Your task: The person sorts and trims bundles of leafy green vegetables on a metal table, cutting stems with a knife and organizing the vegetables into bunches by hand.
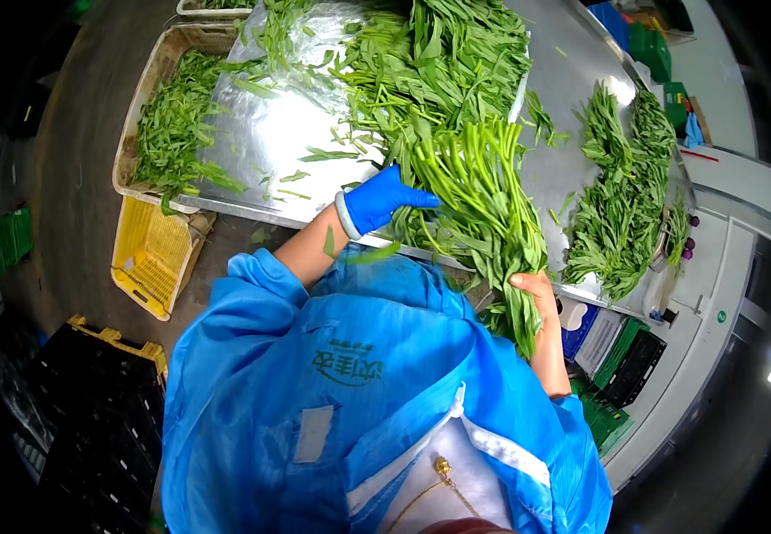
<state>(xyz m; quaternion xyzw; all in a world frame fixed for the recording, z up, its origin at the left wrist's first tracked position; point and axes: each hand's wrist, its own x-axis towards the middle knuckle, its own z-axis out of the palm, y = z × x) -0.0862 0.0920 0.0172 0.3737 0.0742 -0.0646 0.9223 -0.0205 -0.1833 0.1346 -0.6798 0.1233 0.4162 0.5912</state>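
Observation:
My right hand (535, 290), bare, is closed around the leafy end of a bunch of water spinach (483, 191) at the table's near edge. The bunch's pale green stems point away from me, and its leaves hang down over the edge beside my wrist. My left hand (384, 201), in a blue glove, is just left of the bunch. One digit stretches toward the stems, apart from the others; the remaining fingers are partly hidden. Loose leaves (372, 254) hang below the glove. A large heap of water spinach (448, 67) lies beyond both hands.
The metal table (265, 147) carries scattered leaves. More greens (621, 196) lie along its right side. A beige crate (125, 147) of leaves stands at the left, above a yellow crate (150, 267). Black crates (92, 418) are lower left; several bins (608, 347) sit under the table at right.

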